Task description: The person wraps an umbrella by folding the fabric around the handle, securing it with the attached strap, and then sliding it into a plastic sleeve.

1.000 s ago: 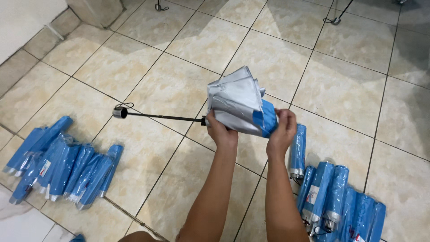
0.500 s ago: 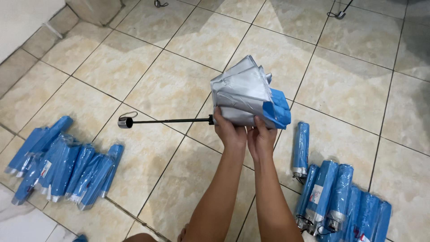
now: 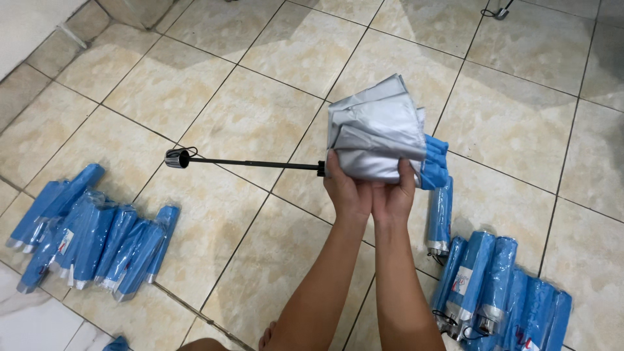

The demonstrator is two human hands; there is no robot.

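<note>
Hands: left hand and right hand, apart a second ago, now pressed side by side, gripping the umbrella.
Umbrella: held above the floor, canopy gathered, shaft pointing left.
Meaning: folds apparently being bunched.

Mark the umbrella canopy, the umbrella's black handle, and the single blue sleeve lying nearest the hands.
umbrella canopy (image 3: 377, 140), head view, on the silver folded fabric.
black handle (image 3: 174, 158), head view, on the grip end.
blue sleeve (image 3: 440, 214), head view, mid-length.
</note>
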